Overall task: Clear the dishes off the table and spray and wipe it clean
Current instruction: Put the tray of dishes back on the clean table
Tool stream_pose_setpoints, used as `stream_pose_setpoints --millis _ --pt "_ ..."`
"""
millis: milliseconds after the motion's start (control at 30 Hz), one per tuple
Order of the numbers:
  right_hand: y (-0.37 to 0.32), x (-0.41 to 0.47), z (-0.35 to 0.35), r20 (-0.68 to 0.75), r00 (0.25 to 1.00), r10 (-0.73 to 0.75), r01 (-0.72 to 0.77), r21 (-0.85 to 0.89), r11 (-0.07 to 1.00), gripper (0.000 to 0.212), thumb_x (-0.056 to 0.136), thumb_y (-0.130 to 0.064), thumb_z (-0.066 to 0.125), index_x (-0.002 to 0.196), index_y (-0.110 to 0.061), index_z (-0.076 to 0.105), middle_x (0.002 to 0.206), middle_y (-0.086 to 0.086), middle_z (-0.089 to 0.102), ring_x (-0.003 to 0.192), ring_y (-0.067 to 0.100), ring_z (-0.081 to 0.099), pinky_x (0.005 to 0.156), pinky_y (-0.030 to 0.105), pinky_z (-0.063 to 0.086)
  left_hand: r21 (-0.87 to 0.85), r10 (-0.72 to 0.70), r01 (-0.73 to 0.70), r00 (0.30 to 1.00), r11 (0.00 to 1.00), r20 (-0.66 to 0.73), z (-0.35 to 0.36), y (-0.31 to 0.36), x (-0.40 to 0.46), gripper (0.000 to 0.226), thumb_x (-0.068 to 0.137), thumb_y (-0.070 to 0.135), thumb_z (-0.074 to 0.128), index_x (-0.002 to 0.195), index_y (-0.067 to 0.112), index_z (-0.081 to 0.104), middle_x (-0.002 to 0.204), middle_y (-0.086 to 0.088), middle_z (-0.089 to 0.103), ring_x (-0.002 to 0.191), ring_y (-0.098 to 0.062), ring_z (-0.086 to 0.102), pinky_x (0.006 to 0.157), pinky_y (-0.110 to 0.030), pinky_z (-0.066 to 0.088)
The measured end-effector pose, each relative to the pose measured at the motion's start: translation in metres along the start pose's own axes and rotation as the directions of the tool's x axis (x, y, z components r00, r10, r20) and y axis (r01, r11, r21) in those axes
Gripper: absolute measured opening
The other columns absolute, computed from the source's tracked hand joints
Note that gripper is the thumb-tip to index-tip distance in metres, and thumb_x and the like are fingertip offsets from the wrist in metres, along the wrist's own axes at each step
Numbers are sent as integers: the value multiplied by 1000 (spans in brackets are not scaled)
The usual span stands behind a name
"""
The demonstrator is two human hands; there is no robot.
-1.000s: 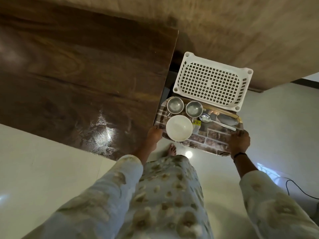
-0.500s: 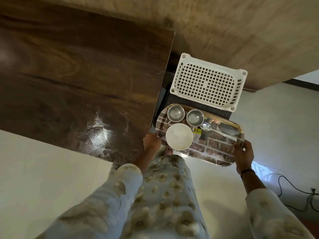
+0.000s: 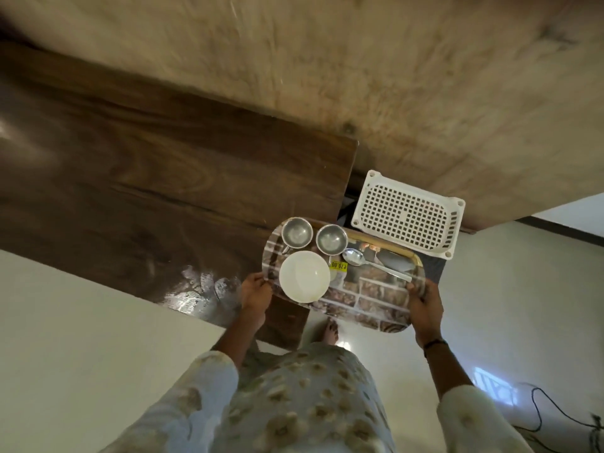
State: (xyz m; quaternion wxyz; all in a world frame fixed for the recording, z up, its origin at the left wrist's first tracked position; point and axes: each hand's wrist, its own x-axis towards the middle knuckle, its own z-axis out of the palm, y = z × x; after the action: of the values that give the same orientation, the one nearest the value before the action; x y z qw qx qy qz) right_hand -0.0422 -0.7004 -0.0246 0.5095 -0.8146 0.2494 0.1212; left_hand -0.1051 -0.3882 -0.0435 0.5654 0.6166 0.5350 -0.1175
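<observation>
Head view looks straight down on a brick-patterned tray (image 3: 369, 299) gripped at both short ends: the left hand (image 3: 255, 297) curls its fingers (image 3: 258, 282) round the left rim, the right hand (image 3: 425, 310) clasps the right rim with its thumb on top. Just right of the left fingers sits a white bowl (image 3: 304, 276); beyond it stand two steel cups (image 3: 295, 233), (image 3: 331, 239). A spoon (image 3: 372, 263) lies towards the right fingers. The tray's left end overhangs the dark wooden worktop (image 3: 147, 191); a white perforated basket (image 3: 408, 214) rests beyond.
</observation>
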Motion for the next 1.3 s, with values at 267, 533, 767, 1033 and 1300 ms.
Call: stream_pose_setpoints --millis 267,533,767,1033,1300 --pt "-93 -48 118 48 989 -137 139 -21 990 19 95 -13 56 110 -2 55 96 9 58 80 14 57 60 9 40 -316 62 -71 997 946 -41 -141 63 35 29 81 -12 44 108 -10 56 80 -14 60 63 -14 57 46 -19 48" --pt "-148 -87 239 12 981 -192 192 30 981 10 92 -28 61 99 -28 54 91 14 63 88 36 63 78 57 53 -434 179 -166 984 885 -11 -268 115 78 39 81 -17 43 111 6 52 90 -10 59 77 -16 56 65 -26 46" --pt "-195 -118 308 -2 977 -213 212 80 974 10 90 -33 61 98 -31 55 90 6 64 88 36 64 72 55 55 -491 214 -195 977 849 -18 -345 142 109 42 87 -16 42 123 5 49 99 -8 59 86 -16 55 70 -24 46" --pt "-233 -149 371 -1 973 -229 228 94 969 10 92 -21 62 98 -16 55 80 -2 56 79 25 56 73 47 51 -479 215 -203 976 854 -31 -415 148 139 43 88 -15 41 130 -4 46 130 -22 55 82 -13 56 72 -24 45" --pt "-252 -191 429 -26 982 -185 186 179 966 8 91 -19 63 96 -20 57 95 11 65 88 31 63 77 47 54 -483 222 -196 975 853 -4 -485 155 166 44 88 -15 42 130 -2 48 118 -17 57 82 -13 57 71 -23 46"
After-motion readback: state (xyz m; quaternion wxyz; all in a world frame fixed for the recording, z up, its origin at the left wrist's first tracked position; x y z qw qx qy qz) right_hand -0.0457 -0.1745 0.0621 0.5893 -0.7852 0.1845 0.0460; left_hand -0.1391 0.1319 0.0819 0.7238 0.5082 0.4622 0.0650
